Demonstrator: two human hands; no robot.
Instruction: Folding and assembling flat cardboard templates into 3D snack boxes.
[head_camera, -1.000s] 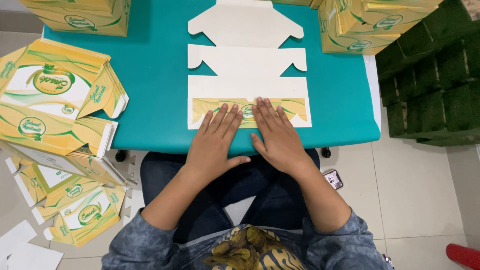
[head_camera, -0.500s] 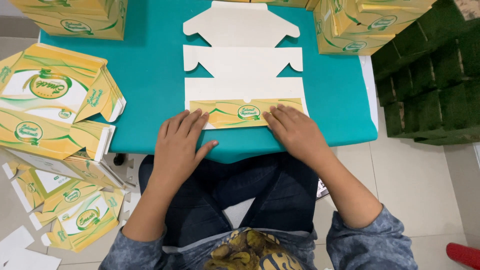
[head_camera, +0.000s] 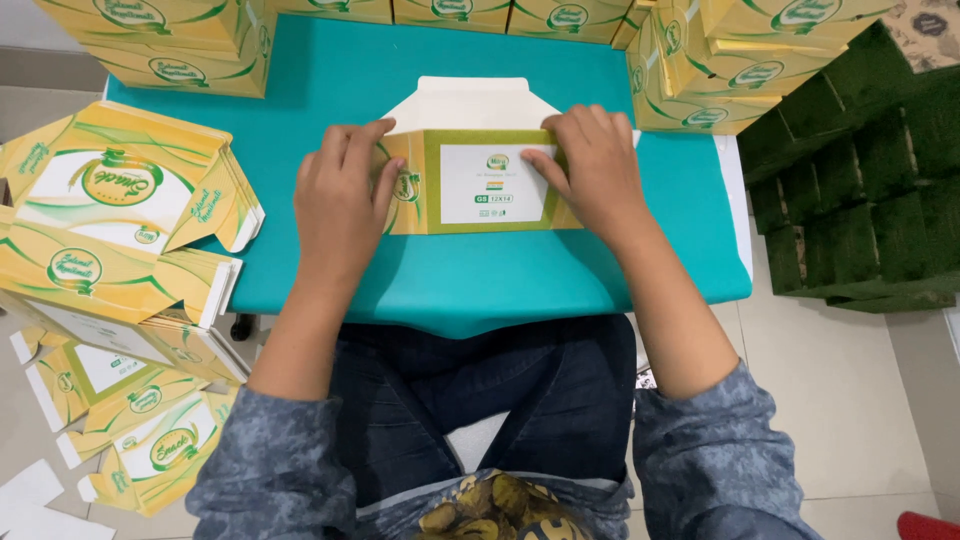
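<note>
Both hands, left hand (head_camera: 343, 205) and right hand (head_camera: 597, 172), press spread fingers flat on the folded carton (head_camera: 480, 182); it is probably light, stiff card, best held at its side edges.

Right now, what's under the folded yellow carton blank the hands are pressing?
The folded carton blank lies on the teal table. Its white flap sticks out beyond it. Left hand and right hand cover its ends; what's beneath is hidden.

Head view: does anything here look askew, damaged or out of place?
Only the floor at left: several flat carton blanks lie scattered and overlapping at odd angles below the stacked boxes. On the teal table, the folded carton sits square under the left hand and right hand.
</note>
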